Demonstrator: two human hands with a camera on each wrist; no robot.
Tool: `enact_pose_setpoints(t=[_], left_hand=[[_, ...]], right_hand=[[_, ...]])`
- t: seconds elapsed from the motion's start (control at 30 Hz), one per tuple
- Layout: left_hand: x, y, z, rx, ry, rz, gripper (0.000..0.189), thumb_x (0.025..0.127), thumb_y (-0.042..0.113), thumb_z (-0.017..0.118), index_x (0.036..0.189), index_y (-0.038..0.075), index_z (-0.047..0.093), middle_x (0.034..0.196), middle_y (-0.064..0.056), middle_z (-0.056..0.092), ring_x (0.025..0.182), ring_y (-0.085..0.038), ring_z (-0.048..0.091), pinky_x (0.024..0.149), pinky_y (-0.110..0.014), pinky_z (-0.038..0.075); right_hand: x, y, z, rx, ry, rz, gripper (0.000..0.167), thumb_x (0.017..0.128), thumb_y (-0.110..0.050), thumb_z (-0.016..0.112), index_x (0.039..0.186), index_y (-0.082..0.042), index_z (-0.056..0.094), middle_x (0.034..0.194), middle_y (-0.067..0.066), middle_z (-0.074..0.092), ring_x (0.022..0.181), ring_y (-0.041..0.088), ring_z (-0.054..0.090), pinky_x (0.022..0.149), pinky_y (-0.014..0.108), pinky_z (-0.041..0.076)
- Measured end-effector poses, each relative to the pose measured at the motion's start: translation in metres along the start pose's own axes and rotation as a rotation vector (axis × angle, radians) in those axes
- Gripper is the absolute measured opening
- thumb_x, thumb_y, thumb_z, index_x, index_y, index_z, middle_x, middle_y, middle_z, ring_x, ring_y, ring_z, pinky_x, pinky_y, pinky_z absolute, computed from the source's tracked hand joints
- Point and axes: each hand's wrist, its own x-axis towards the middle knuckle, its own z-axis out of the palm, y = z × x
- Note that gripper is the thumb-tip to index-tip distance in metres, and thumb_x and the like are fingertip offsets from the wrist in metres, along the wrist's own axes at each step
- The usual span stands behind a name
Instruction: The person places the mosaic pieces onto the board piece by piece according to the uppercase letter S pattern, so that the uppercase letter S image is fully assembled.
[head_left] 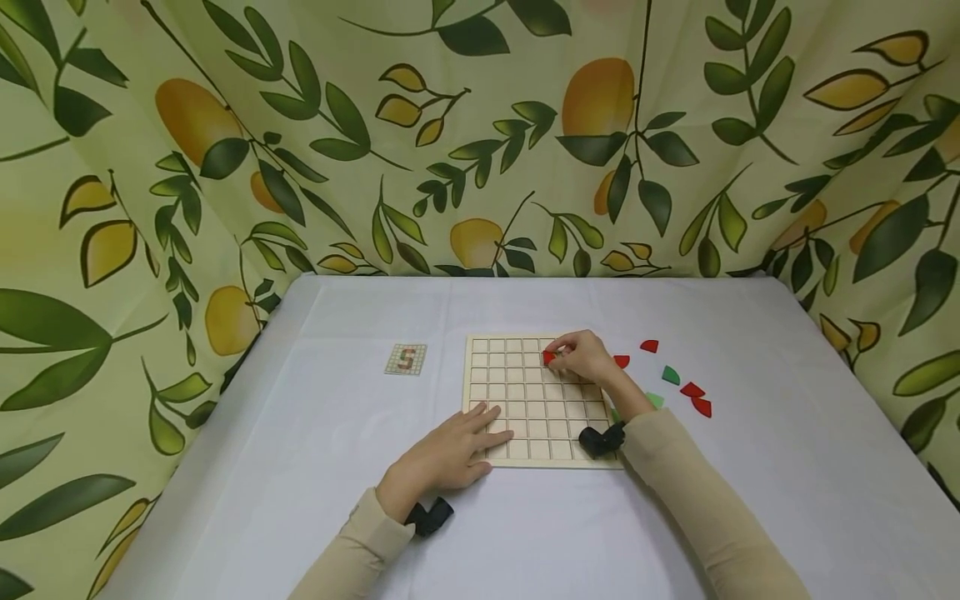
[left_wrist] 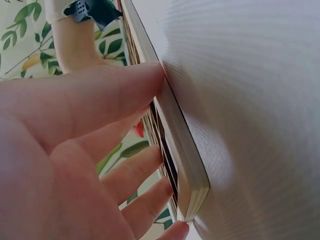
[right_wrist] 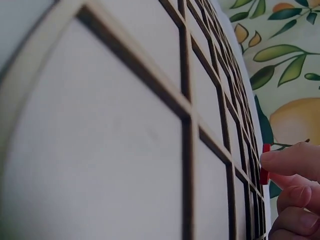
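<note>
A pale wooden board [head_left: 538, 450] with a grid of square recesses lies on the white table. My right hand [head_left: 583, 357] pinches a red quarter-circle tile [head_left: 548, 358] between thumb and fingers over the board's upper right part. The right wrist view also has this tile [right_wrist: 265, 176], seen edge-on close to the grid. My left hand [head_left: 452, 450] rests with spread fingers on the board's lower left corner. In the left wrist view its thumb [left_wrist: 135, 82] touches the board's side edge.
Left of the board lies a small gridded card [head_left: 406, 359] with an S-like figure. Right of it are scattered red tiles [head_left: 649, 346], a dark green tile [head_left: 671, 375] and a light green tile [head_left: 655, 400], partly behind the right arm. A patterned curtain [head_left: 480, 167] hangs behind the table.
</note>
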Motion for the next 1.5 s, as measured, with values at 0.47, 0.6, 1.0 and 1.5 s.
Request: enact_pose_setpoints(t=[0.47, 0.6, 1.0, 1.5], left_hand=[[-0.0009, -0.0005, 0.0008, 0.0, 0.005, -0.002, 0.049, 0.096, 0.027, 0.055, 0.144, 0.026, 0.046, 0.16, -0.008, 0.031, 0.151, -0.029, 0.025, 0.122, -0.047, 0.028], [-0.0009, -0.0002, 0.0008, 0.001, 0.004, -0.005, 0.048, 0.097, 0.027, 0.054, 0.144, 0.027, 0.046, 0.16, -0.007, 0.031, 0.151, -0.029, 0.024, 0.122, -0.047, 0.028], [0.0005, 0.0, 0.002, 0.008, 0.005, 0.0, 0.049, 0.095, 0.026, 0.057, 0.144, 0.025, 0.047, 0.159, -0.008, 0.032, 0.15, -0.03, 0.027, 0.121, -0.048, 0.03], [-0.0004, -0.0015, 0.0024, -0.03, 0.013, 0.005, 0.05, 0.095, 0.025, 0.058, 0.143, 0.026, 0.047, 0.159, -0.008, 0.032, 0.15, -0.031, 0.025, 0.122, -0.048, 0.028]], right_hand=[[0.0032, -0.0067, 0.0013, -0.045, 0.001, 0.043, 0.028, 0.08, -0.008, 0.074, 0.106, 0.003, 0.071, 0.057, -0.004, 0.039, 0.058, 0.013, 0.035, 0.054, 0.024, 0.033], [0.0043, -0.0061, 0.0008, -0.049, 0.002, 0.05, 0.028, 0.08, -0.008, 0.074, 0.105, 0.002, 0.071, 0.058, -0.004, 0.042, 0.058, 0.013, 0.037, 0.054, 0.023, 0.034], [0.0072, -0.003, 0.0013, -0.064, 0.015, 0.07, 0.027, 0.079, -0.008, 0.075, 0.105, 0.0, 0.072, 0.067, -0.002, 0.05, 0.067, 0.014, 0.042, 0.057, 0.023, 0.037], [0.0059, -0.0047, 0.0022, -0.078, 0.018, 0.09, 0.03, 0.079, -0.012, 0.077, 0.107, -0.001, 0.073, 0.078, 0.003, 0.058, 0.074, 0.016, 0.046, 0.059, 0.023, 0.039]])
